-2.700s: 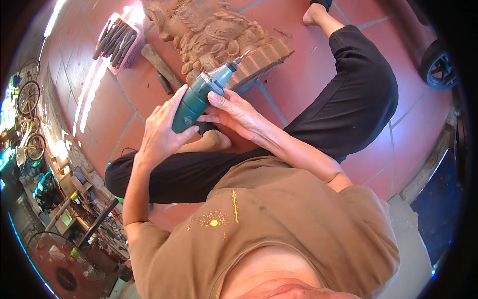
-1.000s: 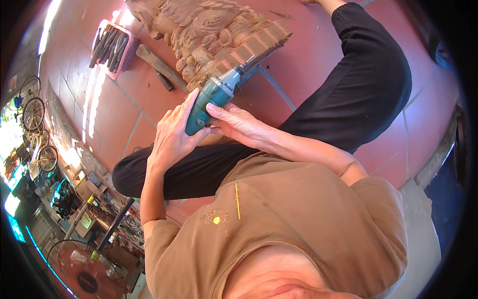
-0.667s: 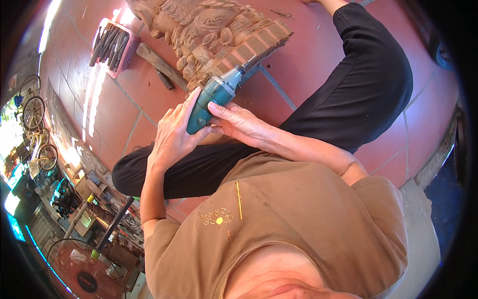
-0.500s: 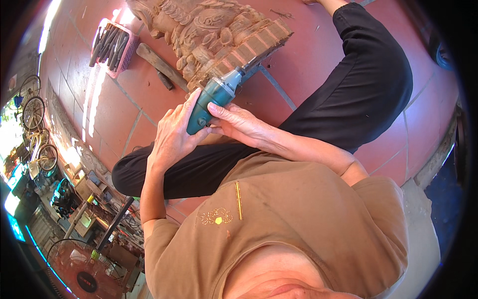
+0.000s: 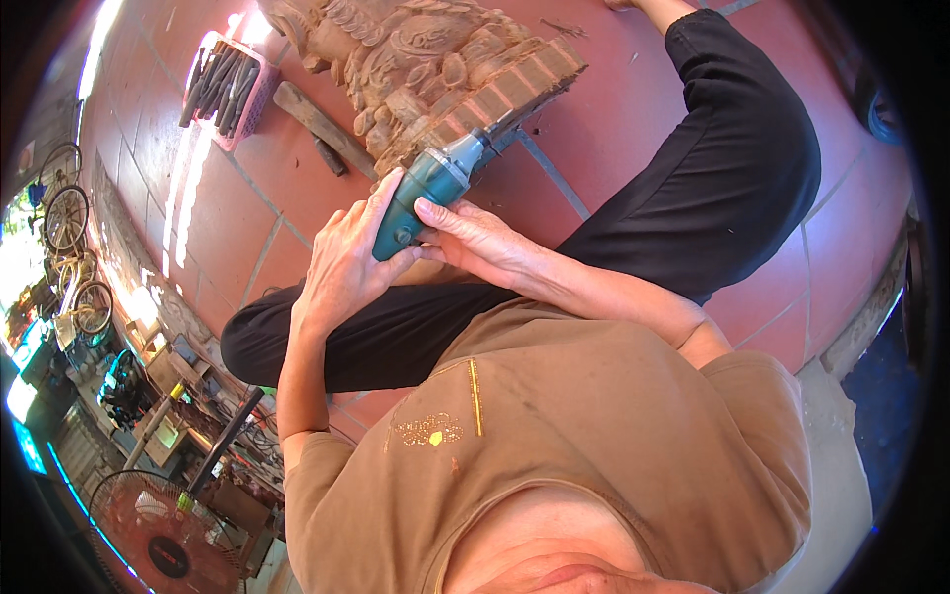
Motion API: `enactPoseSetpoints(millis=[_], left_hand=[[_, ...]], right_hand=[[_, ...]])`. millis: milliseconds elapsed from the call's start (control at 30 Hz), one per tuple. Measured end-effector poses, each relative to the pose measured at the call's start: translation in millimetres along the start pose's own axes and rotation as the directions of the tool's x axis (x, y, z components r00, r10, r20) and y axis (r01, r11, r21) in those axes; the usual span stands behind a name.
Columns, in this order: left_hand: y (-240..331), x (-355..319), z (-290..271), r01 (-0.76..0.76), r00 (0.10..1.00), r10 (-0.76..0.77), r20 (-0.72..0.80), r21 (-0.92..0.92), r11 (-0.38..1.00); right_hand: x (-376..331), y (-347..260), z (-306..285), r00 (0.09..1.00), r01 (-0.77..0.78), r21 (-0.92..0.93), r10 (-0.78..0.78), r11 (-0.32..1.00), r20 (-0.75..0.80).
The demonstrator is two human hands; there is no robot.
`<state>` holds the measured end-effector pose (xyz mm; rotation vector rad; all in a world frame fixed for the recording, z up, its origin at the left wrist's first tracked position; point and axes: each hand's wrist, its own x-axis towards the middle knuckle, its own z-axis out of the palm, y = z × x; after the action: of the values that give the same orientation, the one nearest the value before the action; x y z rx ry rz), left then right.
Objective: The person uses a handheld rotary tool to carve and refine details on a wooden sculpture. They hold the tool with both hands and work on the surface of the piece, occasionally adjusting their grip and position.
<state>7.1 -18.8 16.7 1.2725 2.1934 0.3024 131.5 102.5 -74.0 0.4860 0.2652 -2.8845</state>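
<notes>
A teal power grinder points up and right at the lower edge of a carved wooden sculpture lying on the red tile floor. My left hand wraps the tool's rear body. My right hand grips it from the right side, fingers laid over the barrel. The tool's head touches the sculpture's ribbed base. I sit cross-legged in black trousers.
A pink basket of several chisels stands at the upper left, a wooden mallet beside it. Bicycles and a cluttered workbench line the left rim, a fan at the lower left.
Since 2.7 s ago the view shifted and the grinder's head has come against the sculpture's base. Over the last second, both hands hold almost still.
</notes>
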Motion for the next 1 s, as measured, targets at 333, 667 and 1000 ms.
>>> enactPoseSetpoints(millis=[333, 667, 1000], left_hand=[[-1.8, 0.5, 0.0, 0.016, 1.0, -0.016, -0.005, -0.023, 1.0], [-5.9, 1.4, 2.2, -0.033, 0.998, 0.033, -0.061, 0.001, 0.999], [-6.5, 3.7, -1.0, 0.047, 0.999, -0.047, -0.015, -0.034, 0.998]], right_hand=[[7.0, 4.1, -6.8, 1.0, -0.002, -0.007, 0.002, 1.0, -0.009], [7.8, 0.6, -2.7, 1.0, 0.02, -0.028, -0.02, 0.999, -0.004], [15.9, -1.4, -6.3, 1.0, -0.011, -0.036, 0.011, 0.999, 0.02]])
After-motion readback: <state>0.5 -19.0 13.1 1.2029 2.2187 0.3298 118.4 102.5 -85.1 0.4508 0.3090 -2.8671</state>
